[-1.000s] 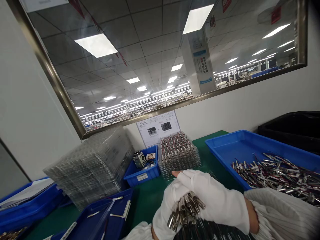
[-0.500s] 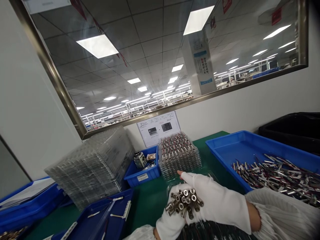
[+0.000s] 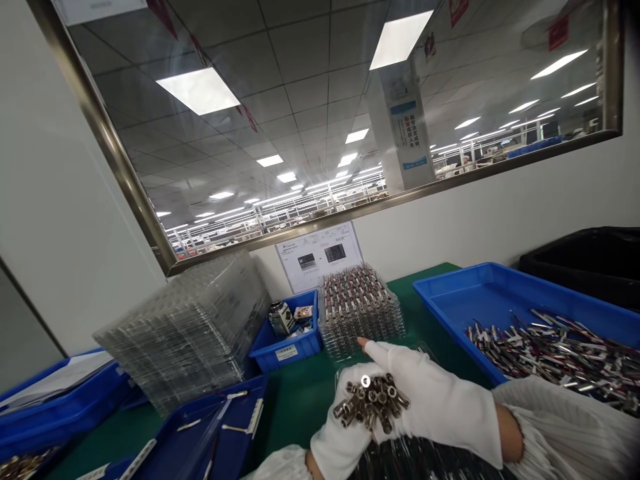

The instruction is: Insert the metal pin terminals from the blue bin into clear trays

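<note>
A bundle of small metal cylinders [image 3: 373,400] sits between my two white-gloved hands, their round hollow ends facing up toward me. My left hand [image 3: 336,433] is closed around the lower left side of the bundle. From the right, my right hand [image 3: 440,397] cups the same bundle, with one bare fingertip sticking out toward the back. Most of the fingers of both hands are hidden behind the cylinders and gloves. Beneath the hands lies a clear plastic tray [image 3: 425,460] with dark slots and thin parts in it, partly covered.
A stack of filled clear trays [image 3: 360,327] stands behind my hands. At right is a blue bin [image 3: 440,300] of loose wired metal parts; a black bin [image 3: 555,250] is beyond it. Leftward are a small blue box [image 3: 267,360], stacked clear trays [image 3: 200,327] and a dark-blue tray [image 3: 185,407].
The cylinders have shifted slightly within my hands, and their ends now sit in a different arrangement. The hands stay nearly in place; the whole view has moved a little.
</note>
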`<action>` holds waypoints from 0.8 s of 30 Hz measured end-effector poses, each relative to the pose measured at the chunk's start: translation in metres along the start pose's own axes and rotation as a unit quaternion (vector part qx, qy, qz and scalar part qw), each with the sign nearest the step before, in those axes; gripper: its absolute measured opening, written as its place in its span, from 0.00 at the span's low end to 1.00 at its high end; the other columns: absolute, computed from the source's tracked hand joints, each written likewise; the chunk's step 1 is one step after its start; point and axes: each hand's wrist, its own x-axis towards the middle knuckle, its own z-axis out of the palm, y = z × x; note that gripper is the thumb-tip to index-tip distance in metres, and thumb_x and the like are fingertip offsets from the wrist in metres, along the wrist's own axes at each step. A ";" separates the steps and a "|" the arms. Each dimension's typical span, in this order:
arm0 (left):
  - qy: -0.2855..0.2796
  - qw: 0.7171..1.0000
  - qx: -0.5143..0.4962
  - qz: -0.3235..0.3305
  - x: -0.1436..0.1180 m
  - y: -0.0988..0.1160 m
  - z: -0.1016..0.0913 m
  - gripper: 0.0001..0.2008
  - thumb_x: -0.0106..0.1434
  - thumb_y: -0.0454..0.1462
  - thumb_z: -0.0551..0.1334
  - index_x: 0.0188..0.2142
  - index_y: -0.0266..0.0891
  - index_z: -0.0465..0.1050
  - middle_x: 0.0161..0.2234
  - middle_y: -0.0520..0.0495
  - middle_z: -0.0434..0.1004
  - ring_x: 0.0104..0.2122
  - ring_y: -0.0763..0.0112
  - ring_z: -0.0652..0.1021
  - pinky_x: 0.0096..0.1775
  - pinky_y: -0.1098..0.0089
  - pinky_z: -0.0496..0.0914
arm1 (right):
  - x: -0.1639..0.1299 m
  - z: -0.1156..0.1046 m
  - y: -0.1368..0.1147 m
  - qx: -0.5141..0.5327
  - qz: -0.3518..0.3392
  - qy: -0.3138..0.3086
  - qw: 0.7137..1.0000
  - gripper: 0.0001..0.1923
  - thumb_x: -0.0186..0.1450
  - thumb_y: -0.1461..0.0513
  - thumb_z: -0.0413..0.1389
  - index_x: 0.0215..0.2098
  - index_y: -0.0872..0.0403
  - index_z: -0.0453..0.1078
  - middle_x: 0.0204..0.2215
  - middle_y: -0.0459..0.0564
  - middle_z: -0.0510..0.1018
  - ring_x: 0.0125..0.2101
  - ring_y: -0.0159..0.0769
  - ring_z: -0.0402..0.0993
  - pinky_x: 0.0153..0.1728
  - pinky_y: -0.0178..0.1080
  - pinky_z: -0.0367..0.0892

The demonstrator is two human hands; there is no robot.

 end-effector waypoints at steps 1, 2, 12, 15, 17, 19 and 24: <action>0.011 1.000 0.011 0.010 0.000 0.001 0.002 0.14 0.38 0.46 0.64 0.23 0.40 0.71 0.29 0.45 0.73 0.44 0.60 0.65 0.48 0.64 0.56 | 0.000 0.001 0.002 -0.005 -0.002 0.008 1.000 0.46 0.37 0.57 0.61 0.53 0.52 0.50 0.50 0.52 0.58 0.51 0.48 0.50 0.50 0.45 0.48; 0.024 0.999 0.021 0.024 0.000 0.003 0.005 0.16 0.38 0.46 0.64 0.25 0.39 0.71 0.29 0.45 0.73 0.44 0.60 0.65 0.47 0.64 0.56 | 0.001 0.003 0.005 -0.007 -0.001 0.018 1.000 0.45 0.38 0.57 0.61 0.53 0.52 0.50 0.50 0.52 0.58 0.51 0.48 0.49 0.51 0.45 0.47; 0.056 0.980 0.072 0.176 -0.001 0.040 0.037 0.17 0.45 0.47 0.60 0.29 0.36 0.72 0.30 0.44 0.72 0.35 0.63 0.70 0.39 0.68 0.63 | 0.006 0.013 0.030 -0.119 0.002 0.053 0.991 0.47 0.38 0.56 0.60 0.54 0.50 0.46 0.48 0.52 0.62 0.48 0.48 0.55 0.48 0.42 0.51; 0.029 0.969 0.128 0.209 0.001 0.036 0.034 0.16 0.50 0.46 0.56 0.31 0.36 0.71 0.30 0.45 0.72 0.33 0.65 0.70 0.37 0.69 0.64 | 0.003 0.006 0.021 -0.168 0.021 0.034 0.985 0.48 0.38 0.54 0.59 0.55 0.53 0.45 0.47 0.56 0.62 0.46 0.48 0.57 0.46 0.43 0.54; 0.024 0.961 0.162 0.223 0.003 0.027 0.028 0.14 0.53 0.43 0.53 0.33 0.36 0.69 0.31 0.45 0.71 0.34 0.65 0.70 0.38 0.68 0.64 | 0.003 0.003 0.015 -0.204 0.030 0.027 0.978 0.46 0.40 0.54 0.57 0.54 0.55 0.46 0.47 0.57 0.62 0.46 0.47 0.58 0.45 0.45 0.54; 0.039 0.951 0.202 0.231 0.003 0.017 0.021 0.11 0.55 0.39 0.52 0.36 0.37 0.67 0.34 0.45 0.70 0.35 0.66 0.69 0.39 0.67 0.63 | 0.002 0.003 0.011 -0.238 0.038 0.025 0.970 0.43 0.42 0.54 0.55 0.54 0.56 0.48 0.46 0.57 0.62 0.46 0.46 0.59 0.45 0.45 0.55; 0.049 0.922 0.322 0.211 -0.003 0.018 0.015 0.12 0.54 0.32 0.54 0.38 0.42 0.66 0.34 0.48 0.68 0.36 0.69 0.68 0.40 0.69 0.62 | 0.001 0.005 0.010 -0.286 0.030 0.048 0.957 0.38 0.44 0.57 0.52 0.53 0.56 0.49 0.44 0.56 0.65 0.43 0.44 0.62 0.43 0.44 0.58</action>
